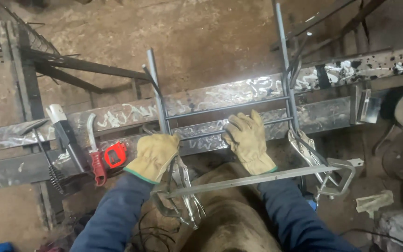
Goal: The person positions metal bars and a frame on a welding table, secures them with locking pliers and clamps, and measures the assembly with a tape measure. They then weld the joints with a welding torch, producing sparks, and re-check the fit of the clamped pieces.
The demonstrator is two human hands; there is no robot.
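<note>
Two gloved hands work a ladder-like steel rod frame (225, 109) lying across the weld-spattered surface (117, 116). The left hand (154, 156) closes around the frame's left upright; the right hand (248, 140) lies open, fingers spread, on a lower rung. Locking pliers (187, 193) clamp the near corners, partly hidden beneath a flat bar (257, 178). The frame's far ends run past the surface's far edge.

Gloved left hand (154, 156) and right hand (248, 140) press rod frame (229, 108) on steel bench (117, 116).
</note>
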